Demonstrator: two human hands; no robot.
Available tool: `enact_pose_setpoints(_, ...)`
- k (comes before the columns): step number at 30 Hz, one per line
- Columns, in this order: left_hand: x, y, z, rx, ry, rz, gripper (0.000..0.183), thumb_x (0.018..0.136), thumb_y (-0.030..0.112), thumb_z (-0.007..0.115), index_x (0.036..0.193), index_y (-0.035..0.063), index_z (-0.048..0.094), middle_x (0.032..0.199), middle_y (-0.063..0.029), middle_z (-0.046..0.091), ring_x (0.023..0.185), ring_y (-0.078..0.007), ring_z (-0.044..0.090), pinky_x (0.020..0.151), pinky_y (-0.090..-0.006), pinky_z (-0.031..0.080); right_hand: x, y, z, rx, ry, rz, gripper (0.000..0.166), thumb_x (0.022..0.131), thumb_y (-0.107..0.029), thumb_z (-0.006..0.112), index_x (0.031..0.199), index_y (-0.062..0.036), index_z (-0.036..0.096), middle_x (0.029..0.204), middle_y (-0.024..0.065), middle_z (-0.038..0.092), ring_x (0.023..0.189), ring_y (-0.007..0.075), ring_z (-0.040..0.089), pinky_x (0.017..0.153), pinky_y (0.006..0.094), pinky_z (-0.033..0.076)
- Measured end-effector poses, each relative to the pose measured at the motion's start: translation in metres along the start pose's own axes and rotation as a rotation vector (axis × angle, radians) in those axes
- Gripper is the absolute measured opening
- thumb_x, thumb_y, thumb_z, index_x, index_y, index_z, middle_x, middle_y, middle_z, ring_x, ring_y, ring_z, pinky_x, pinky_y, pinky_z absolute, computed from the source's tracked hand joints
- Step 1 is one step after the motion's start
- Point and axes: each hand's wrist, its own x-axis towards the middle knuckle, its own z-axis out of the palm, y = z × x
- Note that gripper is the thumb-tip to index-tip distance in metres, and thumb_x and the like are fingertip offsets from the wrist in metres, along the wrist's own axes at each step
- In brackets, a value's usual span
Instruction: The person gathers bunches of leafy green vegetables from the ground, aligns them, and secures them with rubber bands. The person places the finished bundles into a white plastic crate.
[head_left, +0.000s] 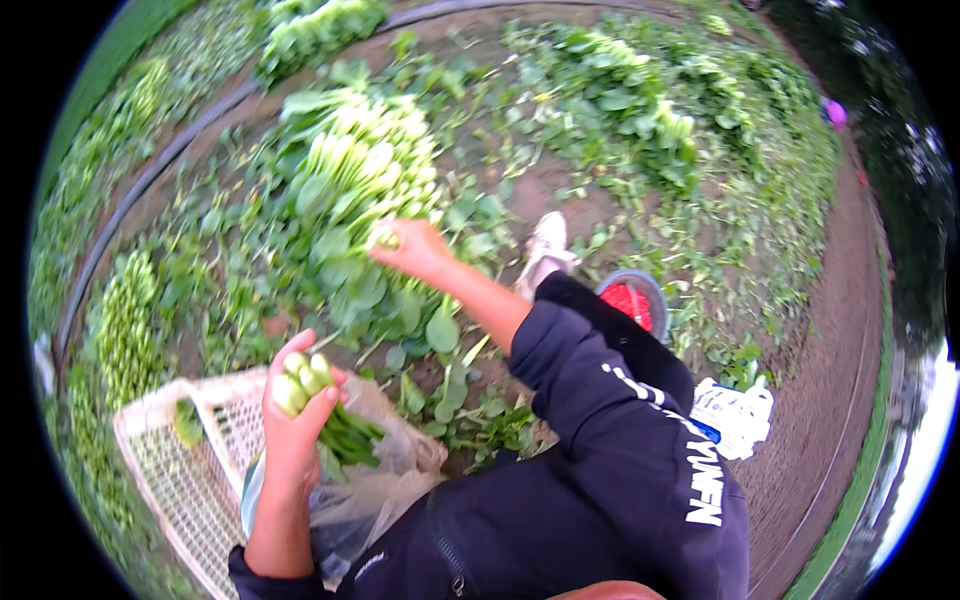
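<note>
My left hand (289, 435) holds a small bunch of leafy greens, probably bok choy (301, 382), by the stalks. Their pale bases point up past my thumb and the green leaves hang down over a clear plastic bag (390, 480). My right hand (420, 251) reaches to the near edge of a large heap of the same greens (375, 161) on the ground. Its fingers are closed around a pale stalk base (385, 237); the leaves of that plant cannot be told from the heap below.
A white plastic crate (169, 450) stands at my left, beside the clear bag. By my leg is a grey bucket (660, 300) with something red inside. A white plastic bag (739, 412) lies at my right. More rows of cut greens (127, 326) and a dark hose (142, 187) lie beyond.
</note>
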Motion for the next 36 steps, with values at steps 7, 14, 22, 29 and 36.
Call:
enact_pose_setpoints(7,0.001,-0.005,0.02,0.081,-0.084,0.011,0.067,0.076,0.0,0.058,0.138,0.0081,0.033,0.089,-0.0062,0.059,0.077,-0.0134,0.057,0.07,-0.026,0.047,-0.056,-0.149,-0.106,0.461,-0.178,-0.126,0.022,0.077,-0.017,0.071,0.096,-0.0088,0.063,0.084,0.0047,0.067,0.076,0.0122,0.063,0.069,0.0259,0.048)
enact_pose_setpoints(14,-0.016,0.0,0.015,-0.081,-0.219,-0.077,0.039,0.076,0.004,0.062,0.113,0.0033,0.05,0.088,-0.0076,0.063,0.075,-0.0161,0.06,0.07,-0.0286,0.049,-0.09,-0.177,-0.108,0.89,-0.162,-0.054,0.029,0.086,-0.012,0.066,0.114,-0.004,0.061,0.104,0.0029,0.065,0.096,0.0084,0.057,0.087,0.0251,0.045)
enact_pose_setpoints(22,-0.03,0.009,0.011,-0.145,-0.38,-0.094,0.033,0.076,0.009,0.063,0.107,0.0045,0.052,0.086,-0.0073,0.063,0.073,-0.0167,0.06,0.069,-0.0292,0.049,-0.102,-0.207,-0.123,1.188,-0.412,0.054,0.039,0.089,-0.009,0.061,0.126,0.0,0.052,0.117,0.0091,0.061,0.092,0.0128,0.06,0.084,0.0281,0.05)
enact_pose_setpoints(29,-0.033,0.011,0.008,-0.172,-0.385,-0.054,0.033,0.076,0.009,0.064,0.106,0.004,0.052,0.087,-0.0081,0.063,0.073,-0.017,0.06,0.069,-0.0292,0.05,-0.113,-0.231,-0.115,1.107,-0.257,-0.033,0.037,0.092,-0.008,0.057,0.128,-0.0016,0.049,0.108,0.008,0.062,0.065,0.0087,0.058,0.054,0.0237,0.052)
enact_pose_setpoints(36,-0.03,0.014,0.009,-0.183,-0.376,0.125,0.052,0.08,0.006,0.063,0.129,0.006,0.046,0.093,-0.0068,0.061,0.081,-0.0148,0.058,0.074,-0.0276,0.048,-0.104,-0.232,-0.105,1.09,0.23,0.025,0.032,0.09,-0.004,0.056,0.121,0.0007,0.052,0.103,0.009,0.062,0.092,0.0143,0.06,0.081,0.0263,0.05)
